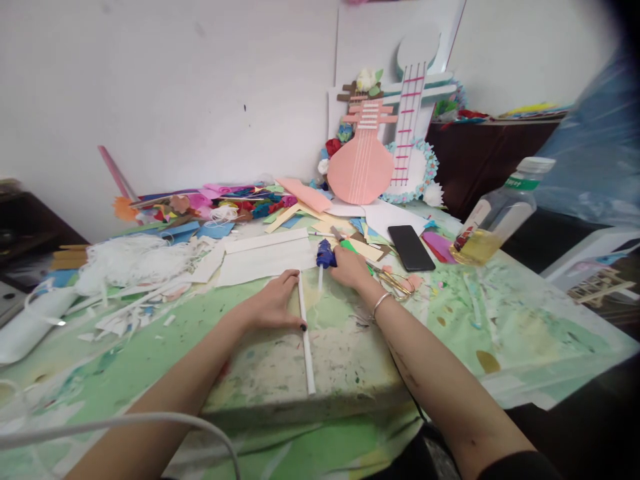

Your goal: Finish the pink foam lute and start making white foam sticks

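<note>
My left hand steadies a thin white paper rod on the table, its fingertips near the far end and its thumb farther down. Wrapped in my right hand is a blue glue gun, with a whitish stick projecting from it toward me. The hand hides part of the gun. Just beyond this hand lies a green-handled utility knife. Gold-handled scissors rest to its right. A folded white paper sheet lies behind my left hand.
A black phone and a tilted bottle of yellowish liquid are on the right. Tangled white strips cover the left side. Paper instrument models lean at the back among colored scraps. A white cable crosses the lower left.
</note>
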{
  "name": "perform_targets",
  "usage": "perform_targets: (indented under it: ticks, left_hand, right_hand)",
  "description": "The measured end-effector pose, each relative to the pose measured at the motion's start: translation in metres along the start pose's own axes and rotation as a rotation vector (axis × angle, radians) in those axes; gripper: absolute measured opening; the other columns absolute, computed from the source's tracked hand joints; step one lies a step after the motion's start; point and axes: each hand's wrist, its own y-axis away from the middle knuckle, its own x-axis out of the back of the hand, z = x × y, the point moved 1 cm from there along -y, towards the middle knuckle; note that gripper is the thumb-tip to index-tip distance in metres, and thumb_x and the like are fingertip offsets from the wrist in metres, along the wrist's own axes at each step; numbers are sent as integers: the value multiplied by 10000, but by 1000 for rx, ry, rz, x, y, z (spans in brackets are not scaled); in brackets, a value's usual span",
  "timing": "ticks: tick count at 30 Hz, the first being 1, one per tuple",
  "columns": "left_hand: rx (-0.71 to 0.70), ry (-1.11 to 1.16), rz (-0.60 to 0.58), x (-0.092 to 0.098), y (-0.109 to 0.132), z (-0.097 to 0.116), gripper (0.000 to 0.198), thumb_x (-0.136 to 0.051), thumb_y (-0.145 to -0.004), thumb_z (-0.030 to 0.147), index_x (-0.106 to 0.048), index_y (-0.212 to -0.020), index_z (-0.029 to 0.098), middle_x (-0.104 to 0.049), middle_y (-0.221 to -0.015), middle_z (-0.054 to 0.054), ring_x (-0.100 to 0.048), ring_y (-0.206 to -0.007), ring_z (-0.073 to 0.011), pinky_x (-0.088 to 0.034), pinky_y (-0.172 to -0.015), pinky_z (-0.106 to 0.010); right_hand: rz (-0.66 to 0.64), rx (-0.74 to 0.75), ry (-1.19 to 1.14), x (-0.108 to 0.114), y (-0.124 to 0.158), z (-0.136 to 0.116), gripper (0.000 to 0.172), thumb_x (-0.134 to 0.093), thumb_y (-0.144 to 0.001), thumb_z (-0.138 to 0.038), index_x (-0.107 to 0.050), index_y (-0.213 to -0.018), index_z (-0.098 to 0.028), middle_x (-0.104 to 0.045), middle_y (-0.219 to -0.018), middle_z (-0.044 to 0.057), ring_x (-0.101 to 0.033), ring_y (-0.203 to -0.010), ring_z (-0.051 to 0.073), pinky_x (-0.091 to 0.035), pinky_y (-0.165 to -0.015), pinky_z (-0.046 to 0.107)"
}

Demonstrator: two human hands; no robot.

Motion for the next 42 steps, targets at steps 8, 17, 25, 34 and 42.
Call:
perform_targets:
  ticks: [8, 17, 25, 34, 42]
  left_hand:
    - [294, -181, 259, -13, -7, 13, 262, -466, -852, 403, -551, -839, 155, -586, -910, -120, -532, -914, -274, -396, -864, -433]
    - [421, -172, 156, -13, -13, 25, 173, -437, -793, 177, -557, -668, 172, -638, -772, -83, -577, -783, -216, -407, -733, -329]
    - [438, -262, 159, -15, -20, 24, 299, -342, -866, 247, -590, -734, 144, -638, -789, -152, -597, -802, -273, -405, -704, -356]
    - [449, -267, 136, -15, -23, 23, 258, -355, -826, 187, -577, -698, 158, -645, -790, -141, -598, -808, -262, -411, -713, -350]
    - [317, -111, -20, 6, -13, 15, 200, -360, -827, 226, -498, -688, 185, -615, -750, -62, -542, -680, -176, -393, -597, -272]
  right_hand:
    - [1, -1, -13, -1, -1, 1, 322, -515, -788, -342, -511, -1054, -160, -627, -1083, 137, -581, -1005, 300, -456, -801, 398]
    - [22, -19, -53, -1, -1, 5, 367, -472, -801, -323, -485, -1112, -130, -621, -1093, 163, -587, -1000, 312, -456, -800, 396]
    - [41, -40, -94, -1, -2, 6, 443, -461, -802, -317, -435, -1195, -115, -623, -1105, 162, -594, -991, 314, -463, -796, 389]
    - [48, -40, -133, 0, -2, 6, 422, -494, -781, -326, -468, -1152, -127, -626, -1095, 163, -591, -997, 326, -460, -802, 395]
    - [72, -74, -263, 1, -3, 8, 372, -518, -742, -280, -500, -1094, -163, -637, -1051, 119, -597, -950, 301, -461, -758, 367]
